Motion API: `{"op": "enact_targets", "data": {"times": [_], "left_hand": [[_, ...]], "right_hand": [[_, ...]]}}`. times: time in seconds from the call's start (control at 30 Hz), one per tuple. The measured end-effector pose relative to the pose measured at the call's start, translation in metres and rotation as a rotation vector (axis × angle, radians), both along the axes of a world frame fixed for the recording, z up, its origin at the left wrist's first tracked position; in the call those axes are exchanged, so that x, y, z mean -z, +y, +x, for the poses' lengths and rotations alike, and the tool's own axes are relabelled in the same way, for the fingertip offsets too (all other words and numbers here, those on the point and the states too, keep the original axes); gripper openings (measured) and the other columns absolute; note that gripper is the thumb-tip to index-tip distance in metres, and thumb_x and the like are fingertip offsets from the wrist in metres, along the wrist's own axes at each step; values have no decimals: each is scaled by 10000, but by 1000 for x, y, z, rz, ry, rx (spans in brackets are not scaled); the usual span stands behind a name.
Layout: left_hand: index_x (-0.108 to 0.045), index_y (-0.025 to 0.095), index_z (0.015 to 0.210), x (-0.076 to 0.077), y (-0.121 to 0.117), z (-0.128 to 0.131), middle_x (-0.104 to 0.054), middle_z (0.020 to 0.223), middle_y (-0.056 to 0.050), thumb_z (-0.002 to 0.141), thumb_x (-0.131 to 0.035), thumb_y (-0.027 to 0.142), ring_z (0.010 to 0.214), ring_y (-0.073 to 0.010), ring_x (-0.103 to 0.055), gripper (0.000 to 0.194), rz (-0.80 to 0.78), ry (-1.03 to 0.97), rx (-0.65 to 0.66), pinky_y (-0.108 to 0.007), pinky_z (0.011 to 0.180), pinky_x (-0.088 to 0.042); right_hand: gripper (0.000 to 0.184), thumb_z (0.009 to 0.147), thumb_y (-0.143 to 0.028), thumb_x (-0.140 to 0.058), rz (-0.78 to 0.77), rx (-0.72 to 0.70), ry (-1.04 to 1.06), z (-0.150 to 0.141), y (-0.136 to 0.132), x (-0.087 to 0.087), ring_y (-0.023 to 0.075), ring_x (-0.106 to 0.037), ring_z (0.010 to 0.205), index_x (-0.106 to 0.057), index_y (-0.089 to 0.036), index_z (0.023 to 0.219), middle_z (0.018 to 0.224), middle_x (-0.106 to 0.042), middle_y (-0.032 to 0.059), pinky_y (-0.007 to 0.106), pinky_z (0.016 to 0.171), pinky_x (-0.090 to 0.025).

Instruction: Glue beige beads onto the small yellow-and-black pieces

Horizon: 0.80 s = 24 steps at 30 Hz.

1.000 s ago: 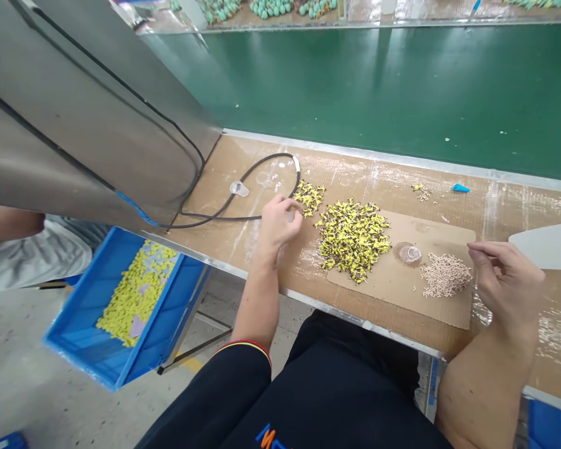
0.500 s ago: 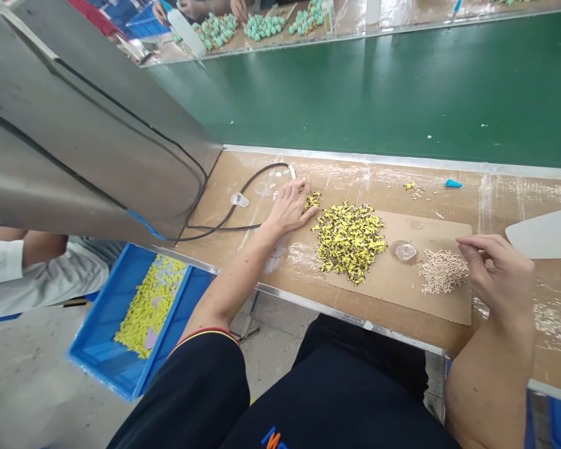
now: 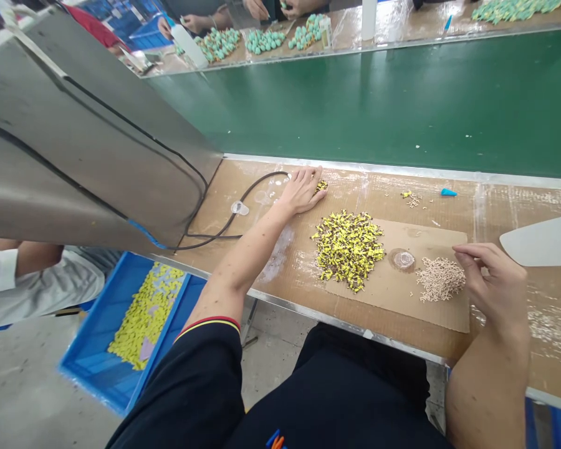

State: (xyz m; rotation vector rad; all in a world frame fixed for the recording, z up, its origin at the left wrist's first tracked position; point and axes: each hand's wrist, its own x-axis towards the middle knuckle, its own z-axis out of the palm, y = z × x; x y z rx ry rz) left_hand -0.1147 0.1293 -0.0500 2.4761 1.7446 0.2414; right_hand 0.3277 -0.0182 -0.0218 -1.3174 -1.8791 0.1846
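My left hand (image 3: 303,190) lies with fingers outstretched over a small cluster of yellow-and-black pieces (image 3: 321,186), covering most of it. To its right is a larger heap of the same yellow-and-black pieces (image 3: 348,249), partly on a flat cardboard sheet (image 3: 393,299). A shallow clear dish (image 3: 404,260) stands on that sheet, and beside it lies a pile of tiny pale pink pieces (image 3: 440,279). Above the sheet's right edge my right hand (image 3: 495,274) has thumb and forefinger pinched together; anything between them is too small to make out.
A black cable (image 3: 243,199) loops around a small clear cup (image 3: 239,208). Behind runs a green conveyor belt (image 3: 355,112); people's hands (image 3: 257,9) work beyond it. A metal cabinet (image 3: 121,143) stands left, above a blue crate (image 3: 88,349) of yellow pieces. A blue cap (image 3: 449,192) lies right.
My left hand has opened from a curled pose and reached forward and right over the small yellow cluster, which has shifted right with it. My right hand stays pinched at nearly the same place.
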Motion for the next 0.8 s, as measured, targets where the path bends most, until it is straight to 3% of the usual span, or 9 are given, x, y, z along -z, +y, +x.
{"op": "enact_targets", "data": {"times": [0.07, 0.17, 0.23, 0.33, 0.47, 0.57, 0.63, 0.7, 0.8], "left_hand": [[-414, 92, 1572, -4, 11, -3, -504, 1493, -247, 979, -485, 558, 1456, -409, -406, 757, 24, -83, -43, -562, 1261, -253], [-539, 169, 1472, -24, 11, -7, -552, 1383, -187, 1034, -373, 524, 1366, -327, -505, 588, 306, -372, -326, -505, 1220, -358], [-587, 212, 1405, -41, -7, -3, -584, 1276, -143, 1077, -203, 428, 1246, -256, -582, 549, 599, -619, -514, -463, 1156, -439], [-639, 272, 1314, -65, -55, 26, -644, 1117, -79, 1073, -272, 389, 1056, -205, -646, 454, 680, -811, -465, -425, 1015, -539], [-711, 300, 1139, -83, -115, 98, -687, 963, -49, 1013, -456, 375, 864, -178, -655, 294, 354, -1009, -281, -393, 828, -591], [-741, 282, 1069, -86, -133, 145, -717, 918, -37, 987, -551, 441, 763, -144, -662, 261, 76, -1271, -53, -353, 716, -598], [-752, 276, 1049, -80, -136, 162, -739, 876, -27, 972, -619, 482, 718, -131, -675, 257, -97, -1405, 22, -339, 683, -605], [-750, 268, 1030, -70, -135, 170, -748, 810, -18, 947, -674, 557, 669, -129, -681, 310, -241, -1506, 65, -332, 654, -611], [-715, 239, 956, -55, -133, 171, -741, 758, -16, 910, -700, 655, 639, -132, -692, 419, -351, -1620, 123, -319, 633, -605]], "right_hand": [[69, 928, -243, -705, 15, 22, 13, 2, 0, 2, 140, -676, 601, -766, -248, 897, 860, -789, 14, 283, 563, -539], [58, 913, -238, -721, 46, 54, 64, 3, 0, 4, 158, -700, 639, -772, -257, 894, 841, -787, 12, 292, 564, -539], [55, 894, -231, -733, 67, 67, 114, 2, -1, 5, 172, -714, 655, -774, -266, 883, 819, -785, 8, 302, 563, -547], [37, 859, -226, -769, 86, 67, 236, -6, -2, 1, 187, -722, 658, -773, -262, 862, 794, -784, 13, 322, 562, -560], [50, 855, -281, -792, 82, 38, 458, -28, -4, -26, 199, -721, 676, -751, -261, 835, 755, -763, 12, 348, 585, -586], [56, 878, -300, -790, 99, -97, 504, -47, 0, -51, 185, -718, 692, -742, -284, 853, 748, -750, 0, 340, 601, -594], [78, 897, -318, -786, 74, -214, 540, -57, 6, -61, 176, -712, 698, -729, -293, 850, 747, -740, -11, 335, 610, -601], [105, 906, -349, -789, 18, -302, 592, -63, 10, -60, 163, -705, 684, -716, -292, 857, 789, -751, -14, 323, 591, -603], [158, 914, -400, -784, -69, -359, 677, -66, 13, -45, 143, -691, 651, -698, -278, 862, 882, -774, -4, 303, 547, -599]]}}
